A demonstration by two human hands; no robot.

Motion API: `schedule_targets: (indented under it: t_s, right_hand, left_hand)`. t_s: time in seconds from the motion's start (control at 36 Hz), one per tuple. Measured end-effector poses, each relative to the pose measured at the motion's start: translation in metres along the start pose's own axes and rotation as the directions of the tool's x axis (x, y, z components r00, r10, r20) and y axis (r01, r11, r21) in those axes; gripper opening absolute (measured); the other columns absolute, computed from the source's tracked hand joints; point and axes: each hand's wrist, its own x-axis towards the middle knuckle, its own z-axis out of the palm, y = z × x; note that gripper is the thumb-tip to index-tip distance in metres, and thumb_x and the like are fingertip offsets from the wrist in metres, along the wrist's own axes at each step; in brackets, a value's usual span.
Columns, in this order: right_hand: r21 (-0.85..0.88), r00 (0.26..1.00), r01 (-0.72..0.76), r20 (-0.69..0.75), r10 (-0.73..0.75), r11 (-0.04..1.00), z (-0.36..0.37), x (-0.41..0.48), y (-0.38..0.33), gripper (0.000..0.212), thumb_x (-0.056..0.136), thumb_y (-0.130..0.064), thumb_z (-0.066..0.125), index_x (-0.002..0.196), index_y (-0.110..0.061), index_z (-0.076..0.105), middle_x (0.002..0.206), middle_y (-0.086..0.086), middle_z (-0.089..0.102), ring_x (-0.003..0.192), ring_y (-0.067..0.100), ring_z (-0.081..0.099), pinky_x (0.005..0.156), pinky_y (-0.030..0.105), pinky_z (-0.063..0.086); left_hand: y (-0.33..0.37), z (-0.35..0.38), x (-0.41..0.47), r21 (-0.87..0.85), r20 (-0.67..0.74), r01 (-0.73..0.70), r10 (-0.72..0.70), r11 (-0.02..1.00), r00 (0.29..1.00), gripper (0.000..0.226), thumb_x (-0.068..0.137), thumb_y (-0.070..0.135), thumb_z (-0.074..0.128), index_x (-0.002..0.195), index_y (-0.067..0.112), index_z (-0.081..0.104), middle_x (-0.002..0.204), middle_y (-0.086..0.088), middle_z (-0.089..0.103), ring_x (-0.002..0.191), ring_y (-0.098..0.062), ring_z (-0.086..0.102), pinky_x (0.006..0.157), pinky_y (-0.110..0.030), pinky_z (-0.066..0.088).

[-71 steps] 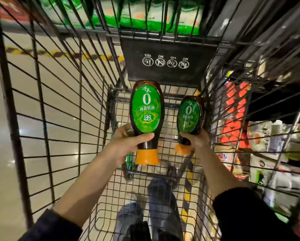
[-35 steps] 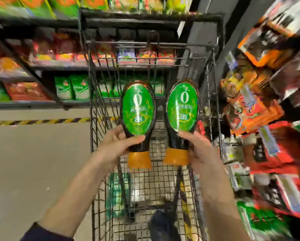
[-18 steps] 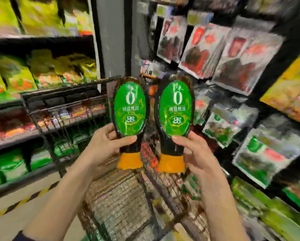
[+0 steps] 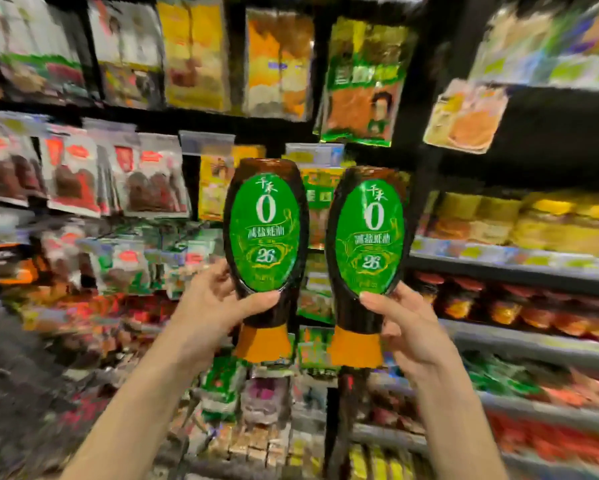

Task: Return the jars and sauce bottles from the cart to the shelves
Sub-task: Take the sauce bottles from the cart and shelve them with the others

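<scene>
Two dark sauce bottles with green oval labels and orange caps pointing down are held up side by side before the store shelves. My left hand grips the left sauce bottle at its narrow lower part, thumb across the front. My right hand grips the right sauce bottle the same way. The two bottles stand upright and close together without touching. The cart is out of view.
Hanging packets of dried goods fill the pegs to the left and above. On the right, shelves carry rows of yellow-lidded jars and red-lidded jars below them. The picture is blurred by motion.
Both bottles have come up out of the cart. The view has swung from the cart and floor to the shelves on the right. My hands keep the same hold.
</scene>
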Motion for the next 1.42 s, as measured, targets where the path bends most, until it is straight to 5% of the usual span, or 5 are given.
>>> schedule_targets:
  t_s: [0.25,0.53,0.64,0.78,1.42]
  right_hand:
    - [-0.031,0.961,0.173,-0.214,-0.176,0.984,-0.155,-0.102,-0.101,0.064,0.038,-0.017,0.092,0.091,-0.002,0.062,0.073,0.003,0.075,0.058,0.007,0.069,0.046,0.013,0.049]
    - [-0.214,0.789,0.312,-0.484,-0.378,0.926,-0.296,-0.226,-0.175,0.073,0.014,-0.030,0.094,0.081,-0.008,0.073,0.081,0.006,0.075,0.068,0.012,0.070,0.047,0.015,0.049]
    - [-0.203,0.711,0.348,-0.579,-0.398,0.915,-0.333,-0.264,-0.196,0.056,0.040,-0.011,0.082,0.093,-0.001,0.065,0.076,0.004,0.074,0.055,0.008,0.068,0.048,0.016,0.051]
    - [-0.257,0.586,0.388,-0.673,-0.452,0.885,-0.387,-0.294,-0.210,0.093,0.019,-0.030,0.094,0.103,-0.003,0.064,0.096,0.009,0.074,0.083,0.017,0.071,0.066,0.023,0.056]
    - [-0.454,0.177,0.428,-0.806,-0.565,0.782,-0.632,-0.344,-0.328,0.097,0.014,-0.028,0.095,0.103,-0.003,0.065,0.099,0.014,0.073,0.087,0.023,0.071,0.078,0.034,0.058]
  left_hand:
    - [-0.018,0.203,-0.029,-0.095,0.303,-0.015,0.044,0.995,0.952,0.044,0.067,-0.011,0.071,0.106,0.005,0.061,0.085,0.006,0.076,0.078,-0.003,0.070,0.065,-0.012,0.052]
    - [-0.037,0.400,-0.070,-0.156,0.564,0.007,0.083,0.988,0.822,0.041,0.066,-0.014,0.071,0.100,0.007,0.062,0.087,0.004,0.073,0.074,0.000,0.069,0.064,-0.011,0.051]
    - [-0.044,0.462,-0.082,-0.157,0.661,0.029,0.083,0.987,0.746,0.043,0.066,-0.009,0.073,0.104,0.007,0.062,0.093,0.000,0.073,0.081,-0.004,0.069,0.068,-0.014,0.054]
    - [-0.057,0.537,-0.091,-0.165,0.758,0.068,0.082,0.984,0.647,0.044,0.063,-0.011,0.073,0.097,0.014,0.062,0.080,0.010,0.075,0.075,-0.001,0.069,0.064,-0.012,0.052]
    - [-0.096,0.903,-0.080,-0.202,0.956,0.154,0.161,0.967,0.243,0.054,0.061,-0.009,0.076,0.111,0.005,0.060,0.101,-0.003,0.072,0.084,-0.003,0.069,0.067,-0.010,0.051]
